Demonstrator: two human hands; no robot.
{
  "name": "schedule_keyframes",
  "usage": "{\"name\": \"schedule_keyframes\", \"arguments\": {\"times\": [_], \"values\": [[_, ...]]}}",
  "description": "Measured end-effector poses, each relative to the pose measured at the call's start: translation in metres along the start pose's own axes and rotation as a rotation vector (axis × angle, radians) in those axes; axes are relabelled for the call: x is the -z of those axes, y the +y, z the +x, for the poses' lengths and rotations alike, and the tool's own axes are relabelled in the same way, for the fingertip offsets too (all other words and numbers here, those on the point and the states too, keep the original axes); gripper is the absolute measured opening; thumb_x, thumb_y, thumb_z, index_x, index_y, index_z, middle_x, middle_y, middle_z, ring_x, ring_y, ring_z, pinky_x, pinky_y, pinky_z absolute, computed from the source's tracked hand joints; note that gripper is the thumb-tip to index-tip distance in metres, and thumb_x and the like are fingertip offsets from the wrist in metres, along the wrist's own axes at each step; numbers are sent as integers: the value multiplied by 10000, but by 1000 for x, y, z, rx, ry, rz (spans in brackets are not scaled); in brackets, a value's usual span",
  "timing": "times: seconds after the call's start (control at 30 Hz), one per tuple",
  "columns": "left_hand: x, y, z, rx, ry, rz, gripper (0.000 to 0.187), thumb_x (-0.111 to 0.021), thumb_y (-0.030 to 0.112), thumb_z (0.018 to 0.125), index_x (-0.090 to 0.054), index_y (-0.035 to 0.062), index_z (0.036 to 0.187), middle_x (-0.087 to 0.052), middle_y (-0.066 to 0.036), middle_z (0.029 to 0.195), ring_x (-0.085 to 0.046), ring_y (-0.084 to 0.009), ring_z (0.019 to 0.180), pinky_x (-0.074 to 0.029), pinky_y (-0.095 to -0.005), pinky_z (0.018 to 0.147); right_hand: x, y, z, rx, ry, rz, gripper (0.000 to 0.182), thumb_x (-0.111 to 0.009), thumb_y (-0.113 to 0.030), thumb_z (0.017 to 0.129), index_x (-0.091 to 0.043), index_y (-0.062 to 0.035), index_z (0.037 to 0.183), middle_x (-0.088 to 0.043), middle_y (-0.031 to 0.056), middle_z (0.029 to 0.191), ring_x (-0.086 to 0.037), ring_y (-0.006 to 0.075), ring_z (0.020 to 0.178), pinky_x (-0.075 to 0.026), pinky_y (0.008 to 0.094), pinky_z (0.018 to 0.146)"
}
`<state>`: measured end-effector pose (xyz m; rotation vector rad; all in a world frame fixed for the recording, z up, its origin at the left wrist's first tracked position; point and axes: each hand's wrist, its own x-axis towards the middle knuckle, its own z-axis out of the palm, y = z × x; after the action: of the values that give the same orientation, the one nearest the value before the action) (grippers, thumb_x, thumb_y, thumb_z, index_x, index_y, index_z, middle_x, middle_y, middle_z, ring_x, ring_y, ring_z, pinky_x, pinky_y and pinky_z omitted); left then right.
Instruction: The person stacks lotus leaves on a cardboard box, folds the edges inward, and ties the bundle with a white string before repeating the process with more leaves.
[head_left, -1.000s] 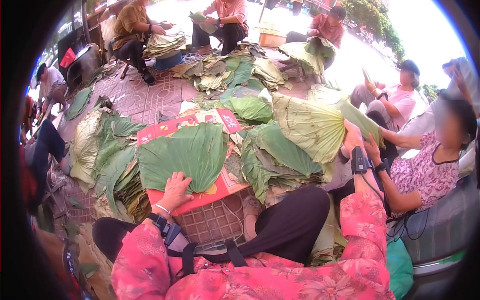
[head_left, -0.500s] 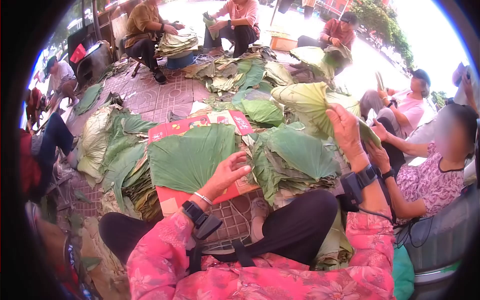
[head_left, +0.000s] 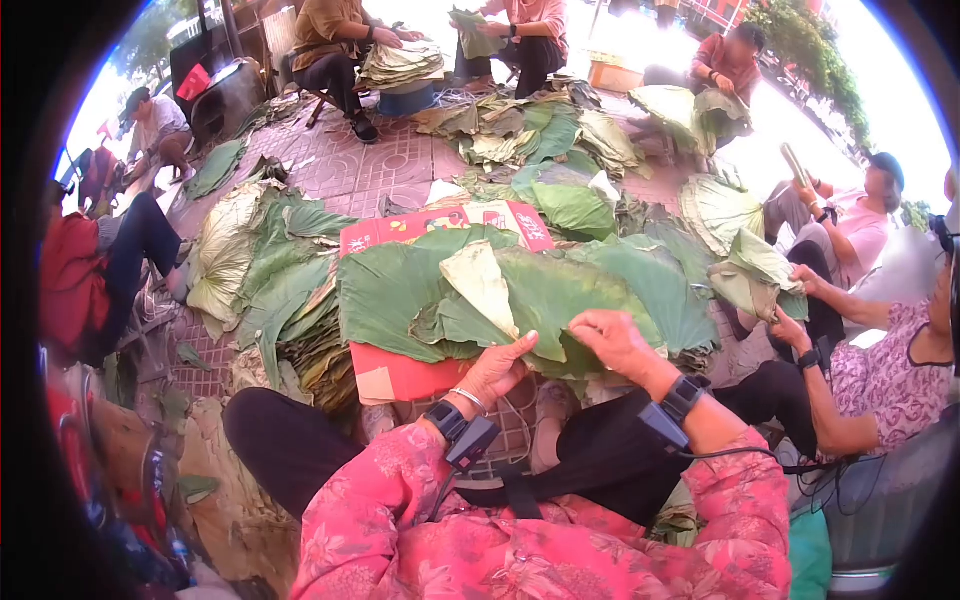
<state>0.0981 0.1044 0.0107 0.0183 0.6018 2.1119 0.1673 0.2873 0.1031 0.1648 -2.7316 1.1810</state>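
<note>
A large dried lotus leaf [head_left: 570,295], green with a pale folded flap, is spread between my two hands. My left hand [head_left: 497,370] grips its near edge, thumb up beside the flap's tip. On the right, my right hand [head_left: 615,343] pinches the same leaf with bent fingers. Underneath lies another green lotus leaf [head_left: 375,310] on a red printed cardboard box [head_left: 400,375]. A stack of lotus leaves [head_left: 665,290] sits just beyond my right hand, partly covered by the held leaf.
Leaf piles [head_left: 260,260] lie on the left, and more leaves [head_left: 550,140] are heaped ahead on the paving. Close on my right, a person in a patterned top [head_left: 885,385] handles a leaf. Several other people sit around, one beside a blue tub [head_left: 408,98].
My right hand has come down and left from its raised position, bringing the leaf over the box. My left hand, open before, has closed on its edge. The view has shifted slightly.
</note>
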Motion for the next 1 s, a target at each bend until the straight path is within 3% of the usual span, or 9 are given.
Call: {"name": "schedule_keyframes", "arguments": {"times": [0.2, 0.3, 0.47, 0.57, 0.67, 0.77, 0.87, 0.9, 1.0], "values": [[1, 16, 0, -42, 65, 102, 378, -615, 104, 831, -475, 51, 1179, -557, -88, 1138, -550, -240, 1037, -466, -446, 871, 40, 56, 33, -310, 512, 288, 112, -587, -92, 809, -625, 2, 856, -633, 25, 740, -578, 102, 668, -466, 263, 635], [3, 15, -1, -108, 72, 148, 381, -598, 182, 852, -469, 60, 1188, -552, -87, 1145, -550, -245, 1033, -465, -454, 866, 51, 60, 30, -312, 448, 460, 175, -592, -83, 817, -597, 10, 965, -633, 19, 828, -572, 85, 738, -470, 249, 695], [6, 8, 3, -66, 62, -98, 398, -601, 241, 854, -455, 67, 1180, -556, -81, 1117, -561, -231, 990, -474, -406, 845, 2, -8, 9, -199, -136, 211, 405, -676, -146, 752, -547, 5, 1104, -620, 73, 959, -580, 131, 833, -473, 272, 759], [7, 11, -4, -49, 67, -83, 379, -570, 266, 872, -455, 58, 1167, -556, -94, 1115, -562, -245, 993, -475, -429, 846, -16, -16, -5, -41, -256, 48, 465, -694, -171, 737, -527, 15, 1129, -613, 90, 974, -577, 151, 854, -470, 287, 772], [24, 11, 3, -58, 164, -31, 343, -546, 230, 878, -456, 43, 1152, -556, -105, 1109, -562, -252, 995, -476, -440, 847, -20, -4, -8, -287, -278, 186, 425, -672, -192, 765, -537, 12, 1113, -616, 103, 982, -588, 158, 841, -473, 280, 747], [11, 23, 2, -109, 229, -71, 316, -523, 169, 867, -458, 27, 1142, -558, -114, 1101, -563, -261, 990, -476, -440, 852, -19, 1, -12, -627, -253, 331, 447, -589, -368, 838, -551, 8, 1077, -614, 132, 973, -608, 194, 811, -482, 292, 669], [-1, 35, 9, -170, 214, -149, 321, -519, 129, 846, -458, 15, 1140, -557, -119, 1102, -563, -271, 988, -471, -437, 861, -26, -10, -29, -1025, -243, 901, 611, -468, -565, 843, -556, 5, 1045, -622, 171, 937, -632, 242, 789, -491, 308, 637], [-8, 40, 11, -193, 195, -168, 331, -515, 128, 843, -456, 6, 1146, -557, -120, 1100, -562, -273, 988, -465, -435, 871, -32, -11, -32, -1094, -311, 1012, 743, -385, -665, 814, -490, -7, 1143, -584, 205, 1043, -612, 303, 892, -493, 362, 679], [-25, 60, 11, -195, 46, -181, 342, -511, 138, 847, -452, 1, 1154, -555, -122, 1107, -560, -272, 995, -462, -438, 874, -37, -20, -27, -780, -52, 1388, 774, -367, -671, 818, -363, -37, 1263, -524, 183, 1141, -556, 315, 998, -459, 402, 753]]}}
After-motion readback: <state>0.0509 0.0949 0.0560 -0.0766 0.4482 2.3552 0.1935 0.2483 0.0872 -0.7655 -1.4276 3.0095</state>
